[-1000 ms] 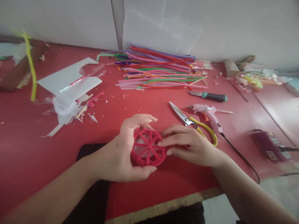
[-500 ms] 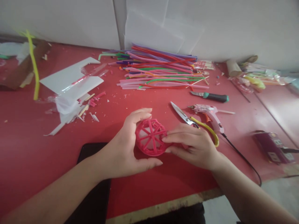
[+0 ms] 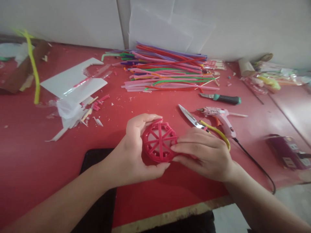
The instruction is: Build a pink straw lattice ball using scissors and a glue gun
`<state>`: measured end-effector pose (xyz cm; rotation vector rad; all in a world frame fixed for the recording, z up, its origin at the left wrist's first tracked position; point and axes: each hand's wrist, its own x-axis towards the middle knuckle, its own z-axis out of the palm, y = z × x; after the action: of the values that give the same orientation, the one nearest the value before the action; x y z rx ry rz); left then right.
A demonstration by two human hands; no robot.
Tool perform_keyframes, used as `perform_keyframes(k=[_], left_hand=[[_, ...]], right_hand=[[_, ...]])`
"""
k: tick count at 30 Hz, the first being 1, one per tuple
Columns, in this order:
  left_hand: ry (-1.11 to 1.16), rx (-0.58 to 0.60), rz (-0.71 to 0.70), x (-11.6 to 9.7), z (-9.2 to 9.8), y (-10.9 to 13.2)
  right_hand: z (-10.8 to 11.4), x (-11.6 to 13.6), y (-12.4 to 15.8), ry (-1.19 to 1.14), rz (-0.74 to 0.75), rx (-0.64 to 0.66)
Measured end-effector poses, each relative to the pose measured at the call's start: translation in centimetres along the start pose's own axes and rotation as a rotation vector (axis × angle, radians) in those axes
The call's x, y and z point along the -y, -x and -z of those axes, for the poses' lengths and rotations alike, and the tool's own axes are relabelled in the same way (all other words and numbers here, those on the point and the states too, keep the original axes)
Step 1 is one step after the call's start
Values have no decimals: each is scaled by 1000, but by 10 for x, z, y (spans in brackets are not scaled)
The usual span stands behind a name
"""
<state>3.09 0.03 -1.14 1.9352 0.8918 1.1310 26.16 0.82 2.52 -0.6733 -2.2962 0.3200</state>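
Observation:
Between my hands is a round pink craft piece (image 3: 160,142), its strips crossing like wheel spokes over a pale middle. My left hand (image 3: 132,150) curves around its left side, fingertips at the top edge and thumb along the bottom. With fingers and thumb pinched, my right hand (image 3: 206,153) grips its right rim; the fingers hide that part. Just beyond my right hand lie scissors (image 3: 190,117) with yellow handles, and a pink hot glue gun (image 3: 220,118) with a glue stick in its back.
Behind the glue gun lies a utility knife (image 3: 223,98). Coloured pipe cleaners (image 3: 167,69) are heaped at the back. White card scraps (image 3: 73,81) lie on the left, a black flat object (image 3: 97,207) under my left forearm, and a purple box (image 3: 286,152) on the right.
The pink piece has turned and tilted, showing more of its spoked face. My left fingertips and thumb have closed in around it, while my right hand has shifted slightly right.

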Motion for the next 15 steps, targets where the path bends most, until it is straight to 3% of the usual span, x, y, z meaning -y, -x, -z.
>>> perform_keyframes(k=[15], left_hand=[[-77, -44, -30, -1, -3, 1]], right_hand=[[3, 1, 2, 33, 42, 41]])
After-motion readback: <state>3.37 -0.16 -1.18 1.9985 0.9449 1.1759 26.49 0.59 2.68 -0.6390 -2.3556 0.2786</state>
